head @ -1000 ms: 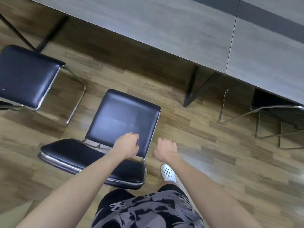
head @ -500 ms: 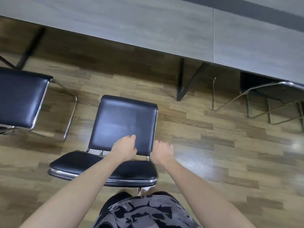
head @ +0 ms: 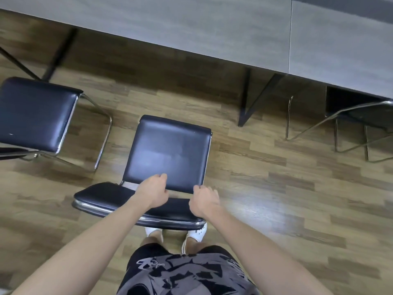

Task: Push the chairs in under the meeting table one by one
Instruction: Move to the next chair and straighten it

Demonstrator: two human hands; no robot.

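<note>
One long grey counter spans the top, above a wood-plank floor. The right chair is tucked under it, and the left chair stands clear. The middle chair, black with a chrome frame, stands short of the counter's edge, directly before the person. The left hand curls over the seat's rear edge. The right hand grips its rear right corner, fingers curled.

Upright black chair (chrome frame), apart from grey table.
</note>
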